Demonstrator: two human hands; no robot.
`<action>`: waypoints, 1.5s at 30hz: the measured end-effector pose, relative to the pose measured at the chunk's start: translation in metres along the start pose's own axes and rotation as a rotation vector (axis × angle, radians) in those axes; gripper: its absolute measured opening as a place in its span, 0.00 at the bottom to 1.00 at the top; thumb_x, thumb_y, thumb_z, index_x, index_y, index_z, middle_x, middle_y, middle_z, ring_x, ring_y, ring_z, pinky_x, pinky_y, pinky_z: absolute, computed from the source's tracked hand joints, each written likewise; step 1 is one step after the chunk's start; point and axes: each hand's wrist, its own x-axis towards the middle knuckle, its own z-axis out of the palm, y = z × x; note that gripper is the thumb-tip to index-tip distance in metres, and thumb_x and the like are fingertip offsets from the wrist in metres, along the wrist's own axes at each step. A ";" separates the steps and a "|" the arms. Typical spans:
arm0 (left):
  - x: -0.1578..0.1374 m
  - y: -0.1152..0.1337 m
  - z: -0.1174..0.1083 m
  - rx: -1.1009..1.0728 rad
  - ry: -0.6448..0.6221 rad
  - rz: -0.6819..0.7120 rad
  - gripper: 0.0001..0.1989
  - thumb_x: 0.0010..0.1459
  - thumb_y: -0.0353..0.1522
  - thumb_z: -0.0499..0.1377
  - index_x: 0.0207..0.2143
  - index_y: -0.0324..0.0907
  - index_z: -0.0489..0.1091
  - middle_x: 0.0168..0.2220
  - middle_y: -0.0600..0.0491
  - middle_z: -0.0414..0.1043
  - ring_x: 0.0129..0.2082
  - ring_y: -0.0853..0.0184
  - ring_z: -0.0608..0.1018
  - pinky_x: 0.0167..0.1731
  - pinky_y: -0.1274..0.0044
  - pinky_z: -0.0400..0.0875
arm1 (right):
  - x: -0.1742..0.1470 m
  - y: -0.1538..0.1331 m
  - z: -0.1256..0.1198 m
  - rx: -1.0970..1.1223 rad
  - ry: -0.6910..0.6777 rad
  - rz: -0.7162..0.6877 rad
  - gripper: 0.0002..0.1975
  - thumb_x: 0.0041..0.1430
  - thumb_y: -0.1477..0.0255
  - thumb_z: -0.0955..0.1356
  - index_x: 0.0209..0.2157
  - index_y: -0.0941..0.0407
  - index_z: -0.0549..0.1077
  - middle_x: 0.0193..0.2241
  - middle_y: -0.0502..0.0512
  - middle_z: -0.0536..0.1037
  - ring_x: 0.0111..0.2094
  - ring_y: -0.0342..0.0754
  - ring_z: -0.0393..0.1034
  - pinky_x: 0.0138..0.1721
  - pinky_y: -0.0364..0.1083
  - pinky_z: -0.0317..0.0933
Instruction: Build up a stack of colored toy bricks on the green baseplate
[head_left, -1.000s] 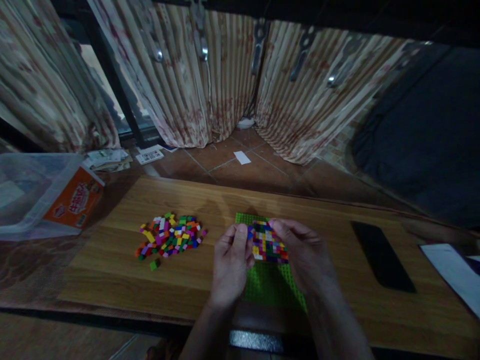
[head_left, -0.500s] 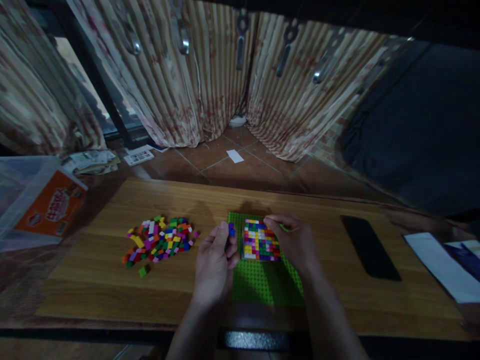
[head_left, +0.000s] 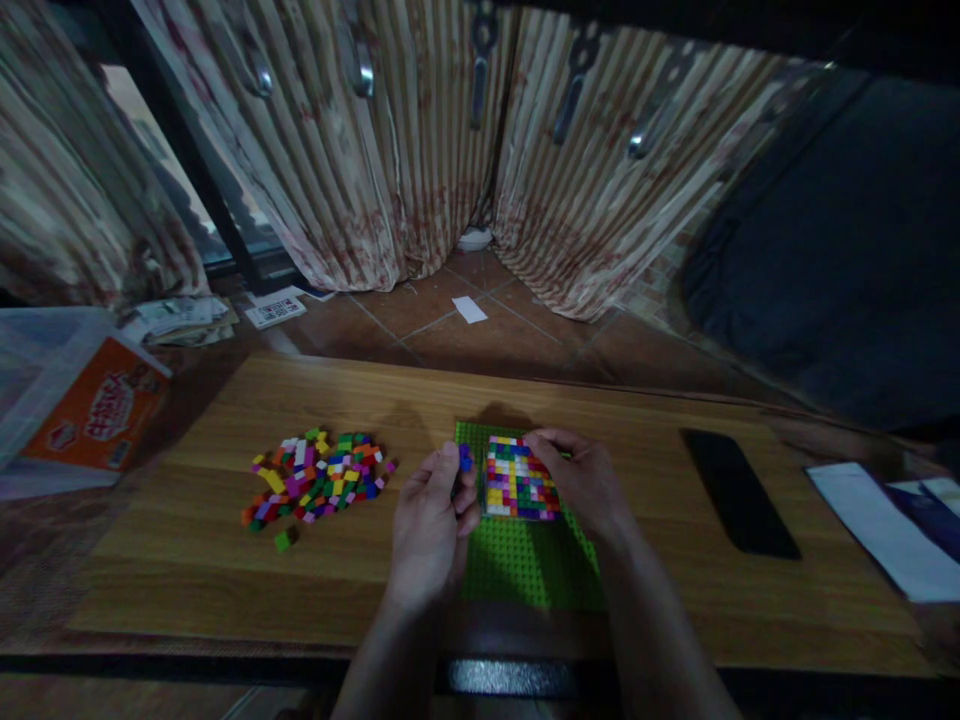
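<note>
A green studded baseplate [head_left: 517, 565] lies on the wooden table, with a multicoloured block of toy bricks [head_left: 517, 480] built up on its upper part. My left hand [head_left: 435, 510] is closed around a blue toy brick [head_left: 465, 458], pinched between thumb and fingers just left of the built block. On the other side, my right hand [head_left: 585, 475] rests over the block's upper right corner, thumb and forefinger drawn together there. Whether a small brick is between those fingertips is hidden. Further left sits a pile of loose coloured bricks [head_left: 330, 475].
A single green brick [head_left: 283, 541] lies apart in front of the pile. On the right of the table [head_left: 187, 590] are a black phone-like slab [head_left: 741, 493] and a white paper [head_left: 862, 525]. A clear plastic bin [head_left: 45, 400] with an orange label stands at the left.
Both hands keep nearly the same positions over the baseplate, and the blue brick stays in my left hand. The whole view has shifted very slightly.
</note>
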 end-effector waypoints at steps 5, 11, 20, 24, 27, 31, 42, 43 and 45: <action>0.000 0.000 0.000 0.007 0.009 -0.007 0.20 0.44 0.42 0.69 0.25 0.38 0.63 0.22 0.60 0.61 0.16 0.82 0.56 0.11 0.87 0.46 | 0.002 -0.003 0.005 0.157 0.024 0.093 0.12 0.42 0.61 0.73 0.23 0.57 0.79 0.22 0.50 0.78 0.25 0.44 0.68 0.30 0.44 0.60; 0.000 -0.002 0.000 0.037 -0.008 0.000 0.20 0.44 0.41 0.69 0.25 0.38 0.64 0.22 0.60 0.61 0.16 0.82 0.56 0.11 0.87 0.46 | 0.005 0.000 0.007 0.233 0.061 0.096 0.11 0.39 0.63 0.75 0.23 0.56 0.80 0.22 0.51 0.79 0.24 0.44 0.69 0.29 0.45 0.61; 0.000 -0.012 0.004 0.036 -0.020 -0.024 0.21 0.43 0.41 0.70 0.25 0.39 0.62 0.20 0.61 0.60 0.15 0.82 0.55 0.12 0.87 0.46 | -0.009 -0.004 0.008 0.004 0.121 -0.066 0.13 0.52 0.60 0.69 0.27 0.56 0.78 0.26 0.52 0.79 0.30 0.48 0.71 0.34 0.46 0.62; -0.001 -0.015 0.005 0.056 -0.045 -0.022 0.21 0.45 0.43 0.69 0.24 0.39 0.62 0.19 0.62 0.59 0.14 0.82 0.54 0.12 0.87 0.45 | -0.026 -0.022 0.009 -0.145 0.163 -0.283 0.15 0.60 0.60 0.65 0.31 0.54 0.79 0.31 0.53 0.78 0.36 0.50 0.71 0.41 0.48 0.61; -0.001 -0.016 0.005 0.089 -0.092 -0.023 0.20 0.46 0.43 0.68 0.25 0.39 0.63 0.18 0.63 0.58 0.14 0.82 0.53 0.12 0.87 0.46 | -0.035 -0.036 0.013 -0.146 0.054 -0.330 0.14 0.60 0.60 0.66 0.30 0.53 0.78 0.31 0.52 0.78 0.36 0.49 0.71 0.41 0.48 0.61; -0.003 -0.016 0.004 0.126 -0.115 -0.007 0.22 0.48 0.46 0.66 0.25 0.39 0.63 0.16 0.64 0.55 0.13 0.82 0.53 0.13 0.87 0.47 | -0.041 -0.044 0.018 -0.048 -0.092 -0.256 0.14 0.60 0.62 0.66 0.28 0.55 0.77 0.28 0.52 0.77 0.34 0.47 0.70 0.37 0.46 0.61; -0.008 -0.013 0.009 0.113 -0.135 -0.022 0.21 0.47 0.44 0.67 0.23 0.39 0.62 0.17 0.62 0.57 0.14 0.82 0.52 0.12 0.87 0.48 | -0.043 -0.044 0.019 0.150 -0.019 -0.227 0.11 0.58 0.67 0.67 0.25 0.55 0.77 0.25 0.49 0.75 0.31 0.44 0.69 0.34 0.43 0.61; -0.008 -0.012 0.010 0.098 -0.134 -0.034 0.21 0.46 0.44 0.68 0.23 0.39 0.62 0.17 0.62 0.58 0.14 0.82 0.52 0.12 0.87 0.47 | -0.041 -0.042 0.016 0.148 -0.004 -0.221 0.11 0.58 0.67 0.68 0.25 0.55 0.77 0.25 0.49 0.75 0.30 0.44 0.69 0.33 0.43 0.61; -0.008 -0.011 0.010 0.070 -0.114 -0.036 0.21 0.45 0.43 0.68 0.23 0.39 0.62 0.18 0.62 0.58 0.14 0.82 0.52 0.12 0.88 0.46 | -0.033 -0.036 0.006 0.127 0.066 -0.216 0.11 0.57 0.65 0.68 0.26 0.55 0.78 0.24 0.49 0.76 0.29 0.45 0.69 0.32 0.44 0.61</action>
